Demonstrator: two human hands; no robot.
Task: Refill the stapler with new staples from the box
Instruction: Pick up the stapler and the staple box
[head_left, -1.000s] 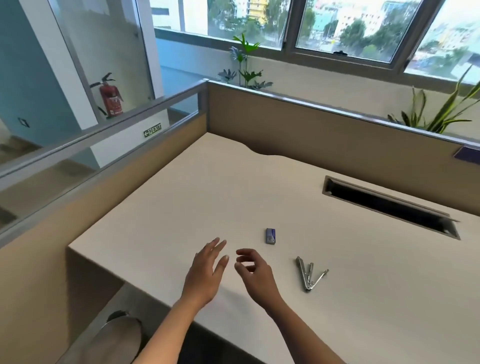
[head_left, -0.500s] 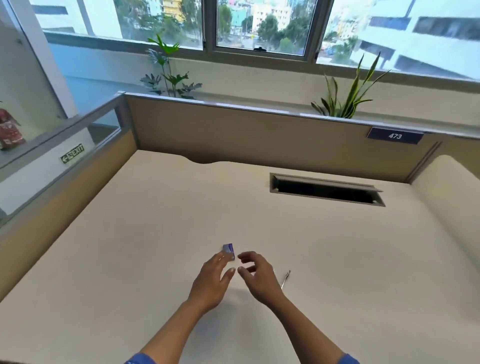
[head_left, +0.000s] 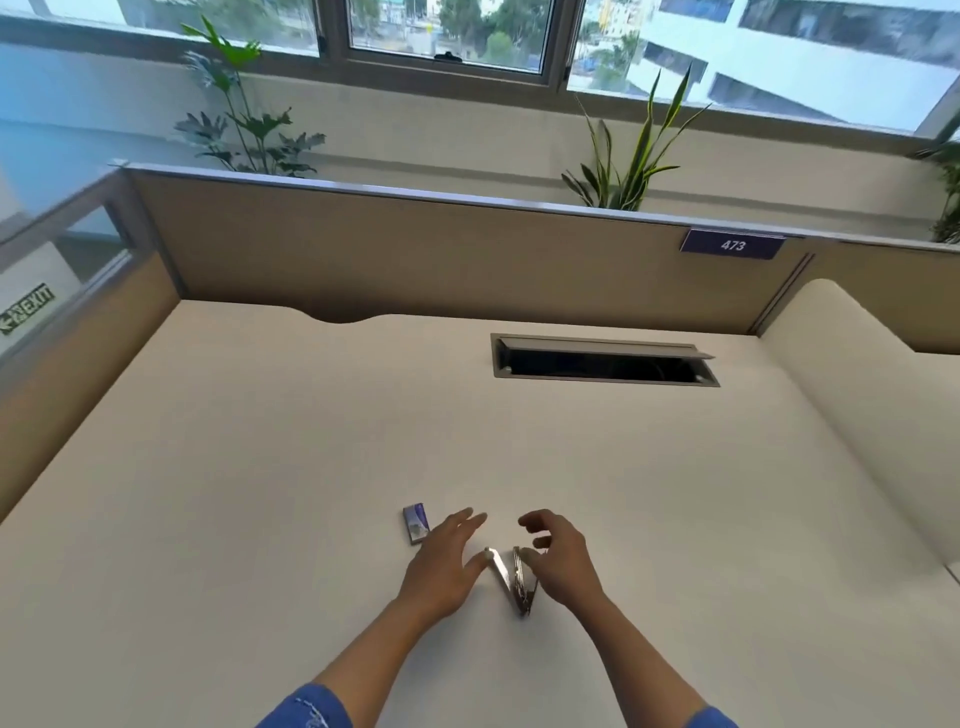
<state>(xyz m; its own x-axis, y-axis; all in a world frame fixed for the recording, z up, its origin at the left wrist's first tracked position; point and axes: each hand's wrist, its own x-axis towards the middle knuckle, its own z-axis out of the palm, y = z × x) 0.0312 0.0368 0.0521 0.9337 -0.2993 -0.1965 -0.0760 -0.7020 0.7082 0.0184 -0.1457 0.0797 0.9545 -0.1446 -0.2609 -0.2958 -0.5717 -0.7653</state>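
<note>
Stapler (head_left: 514, 579) lies splayed open on bench (head_left: 260, 467), between my hands. Left hand (head_left: 441, 564) fingers spread, thumb at its tip; right hand (head_left: 558, 558) fingers apart, curled beside it. Box (head_left: 416, 522) just left.

One stapler (head_left: 511, 579), one staple box (head_left: 416, 522), two hands (head_left: 441, 564).

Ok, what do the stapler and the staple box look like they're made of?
Stapler: looks like bare metal, silver and shiny, catching highlights along its opened arms. Staple box: probably printed cardboard, purple-blue with a slight sheen, though it is too small to be sure. Both lie on a matte cream desk, likely laminate.
</note>
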